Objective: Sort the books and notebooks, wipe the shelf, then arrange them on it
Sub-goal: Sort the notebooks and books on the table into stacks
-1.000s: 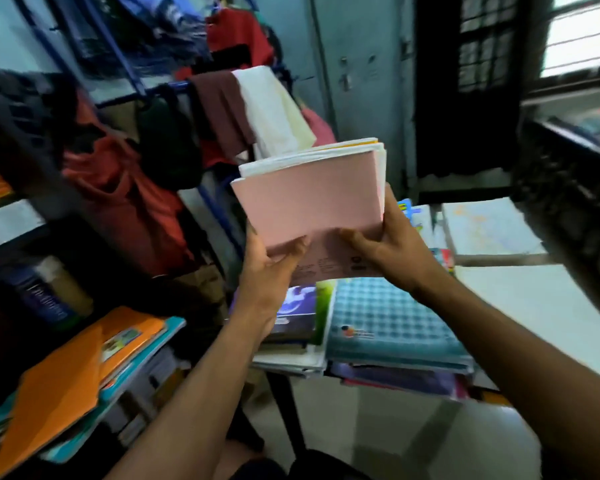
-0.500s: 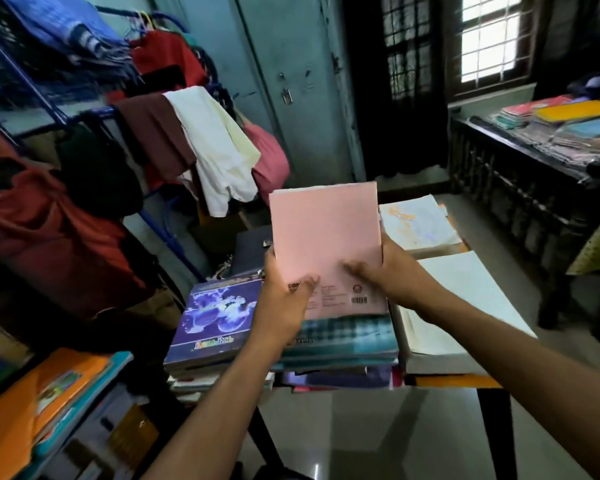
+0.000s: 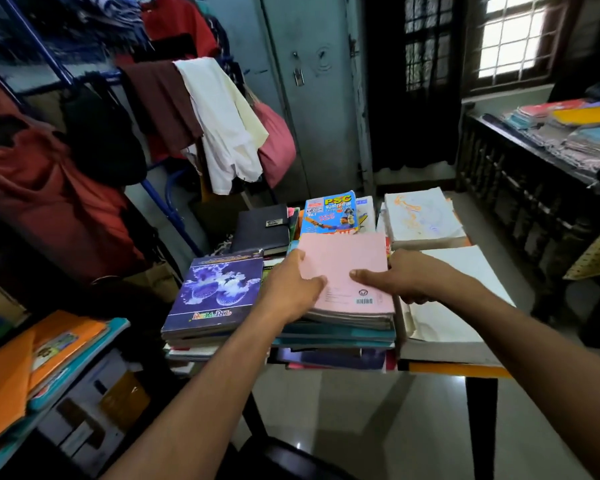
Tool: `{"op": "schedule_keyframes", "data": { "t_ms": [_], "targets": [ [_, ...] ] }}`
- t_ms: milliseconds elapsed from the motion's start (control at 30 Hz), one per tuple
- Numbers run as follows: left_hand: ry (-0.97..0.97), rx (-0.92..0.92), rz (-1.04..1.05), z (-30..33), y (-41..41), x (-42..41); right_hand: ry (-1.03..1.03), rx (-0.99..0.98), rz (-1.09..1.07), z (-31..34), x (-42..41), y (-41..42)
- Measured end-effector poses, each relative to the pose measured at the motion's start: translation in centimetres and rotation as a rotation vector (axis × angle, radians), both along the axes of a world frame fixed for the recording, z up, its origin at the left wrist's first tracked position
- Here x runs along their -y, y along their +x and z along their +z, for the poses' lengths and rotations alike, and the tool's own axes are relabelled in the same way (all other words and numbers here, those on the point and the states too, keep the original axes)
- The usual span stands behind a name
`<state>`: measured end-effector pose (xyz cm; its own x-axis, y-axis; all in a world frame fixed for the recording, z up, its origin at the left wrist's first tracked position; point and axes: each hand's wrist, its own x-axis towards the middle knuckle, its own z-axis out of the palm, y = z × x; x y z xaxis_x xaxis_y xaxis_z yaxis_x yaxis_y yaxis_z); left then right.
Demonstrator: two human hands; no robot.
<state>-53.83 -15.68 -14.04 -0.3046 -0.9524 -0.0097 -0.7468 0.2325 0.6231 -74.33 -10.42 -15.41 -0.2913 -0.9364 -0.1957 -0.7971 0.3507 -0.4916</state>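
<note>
A bundle of pink notebooks (image 3: pixel 343 265) lies flat on top of the middle stack of books on the small table (image 3: pixel 454 369). My left hand (image 3: pixel 291 289) grips its left edge, and my right hand (image 3: pixel 399 278) holds its right edge with the thumb on the cover. A purple book (image 3: pixel 215 292) tops the stack to the left. Behind lie a black diary (image 3: pixel 262 226) and a blue PSC magazine (image 3: pixel 331 213). White worn books (image 3: pixel 421 216) and an open white book (image 3: pixel 454 299) sit to the right. The shelf (image 3: pixel 84 403) at lower left holds orange folders (image 3: pixel 21 365).
A clothes rack (image 3: pixel 160 109) hung with garments stands behind the table on the left. A grey steel cupboard (image 3: pixel 309 91) is at the back. A dark side table (image 3: pixel 534 161) with folded cloth stands at right under a window. Bare tiled floor lies below.
Both hands lowered the pink notebooks from an upright hold in front of me down flat onto the middle stack. My view swung right, from the shelf toward the table.
</note>
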Motion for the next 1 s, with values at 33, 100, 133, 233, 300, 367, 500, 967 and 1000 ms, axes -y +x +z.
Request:
{"op": "schedule_keyframes", "data": {
  "t_ms": [33,100,133,233,300,367,500,967,1000],
  "targets": [
    [-0.006,-0.031,0.006,0.1,0.2,0.0,0.005,-0.024,0.003,0.0,0.1,0.1],
    [-0.025,-0.092,0.025,0.1,0.7,0.0,-0.005,-0.071,0.027,0.1,0.3,0.4],
    [-0.033,-0.101,0.037,0.0,0.8,0.0,-0.012,-0.085,0.038,0.2,0.5,0.6],
    [-0.024,-0.004,0.072,-0.5,1.1,-0.1,-0.016,-0.076,0.041,0.4,1.1,1.4],
    [-0.029,0.151,0.053,-0.7,1.1,-0.2,0.015,-0.103,0.027,0.8,1.2,1.5],
    [-0.06,0.254,0.025,-0.8,1.1,-0.1,-0.014,-0.291,-0.003,1.5,1.3,1.6],
    [-0.176,0.154,0.038,-0.5,2.3,0.4,-0.393,-0.528,-0.018,4.6,1.9,5.3],
    [-0.035,0.174,-0.074,-0.5,6.3,1.1,-0.497,-0.262,0.346,6.2,5.3,20.1],
    [-0.01,0.083,-0.023,-0.3,6.9,1.3,-0.523,-0.239,0.345,6.0,5.7,20.9]
  ]
}}
